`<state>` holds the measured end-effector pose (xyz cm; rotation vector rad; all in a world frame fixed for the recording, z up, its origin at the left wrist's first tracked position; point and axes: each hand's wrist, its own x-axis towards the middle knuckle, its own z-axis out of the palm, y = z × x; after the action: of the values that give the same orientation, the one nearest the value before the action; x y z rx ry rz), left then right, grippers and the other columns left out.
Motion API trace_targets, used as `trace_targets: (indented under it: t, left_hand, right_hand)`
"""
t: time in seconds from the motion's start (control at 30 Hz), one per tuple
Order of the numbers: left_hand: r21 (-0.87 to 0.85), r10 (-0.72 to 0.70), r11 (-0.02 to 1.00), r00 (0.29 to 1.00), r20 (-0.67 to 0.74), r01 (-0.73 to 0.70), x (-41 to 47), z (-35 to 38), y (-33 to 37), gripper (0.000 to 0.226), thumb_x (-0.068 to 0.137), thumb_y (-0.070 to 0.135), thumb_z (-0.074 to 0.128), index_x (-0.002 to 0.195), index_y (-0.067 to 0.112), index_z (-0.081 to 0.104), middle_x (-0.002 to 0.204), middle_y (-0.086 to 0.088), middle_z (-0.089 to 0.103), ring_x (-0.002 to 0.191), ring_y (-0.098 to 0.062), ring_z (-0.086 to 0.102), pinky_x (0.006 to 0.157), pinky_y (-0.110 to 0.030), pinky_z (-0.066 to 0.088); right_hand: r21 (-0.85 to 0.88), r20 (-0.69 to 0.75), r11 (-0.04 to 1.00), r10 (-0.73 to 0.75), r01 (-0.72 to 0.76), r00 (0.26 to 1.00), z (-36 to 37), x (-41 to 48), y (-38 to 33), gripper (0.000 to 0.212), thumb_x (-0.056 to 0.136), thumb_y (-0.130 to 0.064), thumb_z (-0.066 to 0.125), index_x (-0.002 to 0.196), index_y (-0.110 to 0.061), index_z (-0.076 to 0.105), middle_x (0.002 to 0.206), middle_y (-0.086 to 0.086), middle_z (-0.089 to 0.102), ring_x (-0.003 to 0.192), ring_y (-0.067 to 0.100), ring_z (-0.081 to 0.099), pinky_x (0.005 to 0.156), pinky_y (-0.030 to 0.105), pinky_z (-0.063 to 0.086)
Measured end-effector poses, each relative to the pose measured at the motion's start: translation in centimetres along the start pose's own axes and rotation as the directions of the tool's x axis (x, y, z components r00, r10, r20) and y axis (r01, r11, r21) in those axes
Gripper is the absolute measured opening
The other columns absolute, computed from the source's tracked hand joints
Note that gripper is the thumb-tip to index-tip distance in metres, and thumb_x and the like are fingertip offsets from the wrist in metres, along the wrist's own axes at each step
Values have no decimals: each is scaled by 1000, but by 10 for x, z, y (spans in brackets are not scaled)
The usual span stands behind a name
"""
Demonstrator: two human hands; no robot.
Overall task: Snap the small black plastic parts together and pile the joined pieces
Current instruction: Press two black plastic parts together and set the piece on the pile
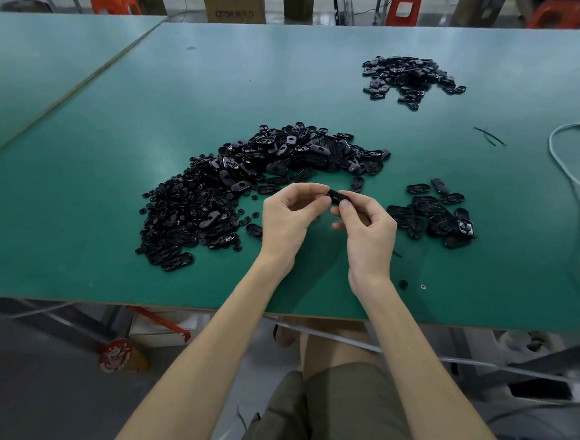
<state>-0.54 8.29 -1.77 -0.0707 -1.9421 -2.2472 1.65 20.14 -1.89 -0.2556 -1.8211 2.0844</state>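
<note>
Left of centre, on the green table top (81, 136), a broad heap of loose black plastic parts (236, 188): oval shells toward its upper right, small round pieces toward its lower left. Centre of frame: the left hand (287, 219), thumb and forefinger curled and pinching the left end of an oval black piece (335, 196) held clear above the table. This piece lies directly between the two sets of fingertips, its long axis running left to right and dipping slightly rightward. At its other end the right hand (370, 229) pinches it between thumb and forefinger, the other fingers loosely curled. Both hands are equally near, so the squeeze that closes the snap would probably act across the thin face, not along the length. Right of the hands, a smaller cluster of oval pieces (433, 216), near the right hand. Upper right of frame, a third pile (411, 79), well apart. Far right, a white cable (578, 198). Fingertips cover both ends of the held piece: whether it is one part or two already mated cannot be told, nor which pile holds the joined pieces.
</note>
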Motion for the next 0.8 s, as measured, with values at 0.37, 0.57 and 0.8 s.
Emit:
trace_targets:
  t: [0.37,0.57,0.8]
  left_hand:
    - [90,38,995,999,-8,-37,-2,1,0,12,88,4,78,100,7,79,92,-4,79,85,-15,74,83,-26,58]
    - [92,33,995,999,-13,-32,-2,0,0,12,89,2,77,99,6,77,88,-4,79,82,-12,72,78,-23,58]
    - [118,21,993,999,-41,-16,-1,0,0,13,89,4,78,101,5,74,90,-7,77,82,-14,70,81,-32,60]
  right_hand:
    - [22,44,1000,14,-15,999,0,-1,0,15,97,-4,68,107,-10,77,91,-2,79,87,14,76,67,22,56]
    - [38,79,999,19,-22,997,0,-1,0,16,95,-2,70,107,-9,77,93,3,80,84,16,75,67,22,55]
    - [65,112,997,32,-39,993,-2,-1,-1,18,94,1,70,108,-8,78,88,4,79,77,15,73,66,21,54]
